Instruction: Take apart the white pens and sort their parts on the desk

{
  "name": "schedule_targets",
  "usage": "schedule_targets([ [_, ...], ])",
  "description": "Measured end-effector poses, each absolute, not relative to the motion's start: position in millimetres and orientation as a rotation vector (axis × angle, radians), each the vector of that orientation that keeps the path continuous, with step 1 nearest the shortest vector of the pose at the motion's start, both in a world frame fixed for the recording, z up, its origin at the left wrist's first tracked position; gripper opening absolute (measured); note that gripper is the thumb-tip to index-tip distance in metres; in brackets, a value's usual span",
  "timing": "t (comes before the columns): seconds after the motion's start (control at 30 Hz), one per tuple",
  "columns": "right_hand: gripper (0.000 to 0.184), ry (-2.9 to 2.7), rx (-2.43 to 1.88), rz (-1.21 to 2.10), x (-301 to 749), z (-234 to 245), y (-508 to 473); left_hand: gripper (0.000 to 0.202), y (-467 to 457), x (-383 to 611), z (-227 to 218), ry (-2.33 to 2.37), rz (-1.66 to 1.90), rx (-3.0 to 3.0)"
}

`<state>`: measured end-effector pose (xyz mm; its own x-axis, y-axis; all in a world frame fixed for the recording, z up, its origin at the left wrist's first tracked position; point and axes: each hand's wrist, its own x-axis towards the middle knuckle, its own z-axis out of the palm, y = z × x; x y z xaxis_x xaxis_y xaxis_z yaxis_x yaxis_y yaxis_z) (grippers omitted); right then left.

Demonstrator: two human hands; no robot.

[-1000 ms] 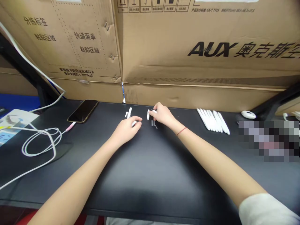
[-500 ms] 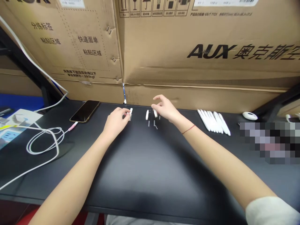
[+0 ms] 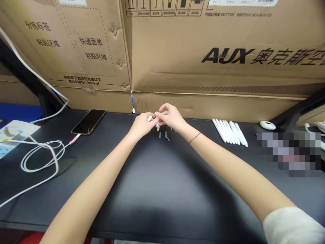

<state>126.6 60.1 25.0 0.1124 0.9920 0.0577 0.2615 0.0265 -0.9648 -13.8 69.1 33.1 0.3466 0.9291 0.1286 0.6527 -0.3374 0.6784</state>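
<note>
My left hand (image 3: 142,126) is closed on a small white plastic piece (image 3: 150,118), whose end sticks out above the thumb. Its fingertips meet those of my right hand (image 3: 172,118) over the back of the black table. The right thumb and forefinger are pinched together there; what they hold is hidden. Just below the joined fingertips shows another small white piece (image 3: 157,127), partly covered, and I cannot tell whether it is held or lies on the table. Small clear strips (image 3: 166,134) lie in front of the hands.
A row of several white pens (image 3: 230,132) lies at the right, with a white oval device (image 3: 267,125) beyond. On the left are a phone (image 3: 88,122) and a coiled white cable (image 3: 42,156). Large cardboard boxes (image 3: 162,78) stand along the table's back edge.
My left hand has moved right with its white piece, and my right hand slightly left, so their fingertips now meet. The view has shifted slightly.
</note>
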Motion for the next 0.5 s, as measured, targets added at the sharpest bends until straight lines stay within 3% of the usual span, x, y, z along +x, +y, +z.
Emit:
schedule_targets([
  [0.5,0.007,-1.186,-1.638,0.819,182.3,4.8,18.0,0.021,88.2,4.2,25.2,1.627,0.21,2.314],
])
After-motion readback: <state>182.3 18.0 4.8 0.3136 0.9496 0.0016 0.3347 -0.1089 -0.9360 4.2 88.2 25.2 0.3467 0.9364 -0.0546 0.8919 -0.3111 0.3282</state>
